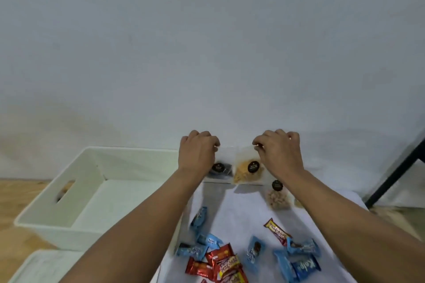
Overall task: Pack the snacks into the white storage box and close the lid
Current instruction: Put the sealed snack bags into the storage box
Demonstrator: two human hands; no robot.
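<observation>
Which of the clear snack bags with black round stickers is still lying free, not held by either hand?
The bag of pale round nuts, lying alone nearer the person. The dark-snack bag and orange-snack bag are pinched by the hands.

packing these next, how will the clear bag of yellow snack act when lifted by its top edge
The clear bag looks thin and probably floppy, so it should hang and sag below the right hand. Its contents sit low, likely bottom-heavy. The pieces seem crumbly, perhaps fragile if squeezed.
</observation>
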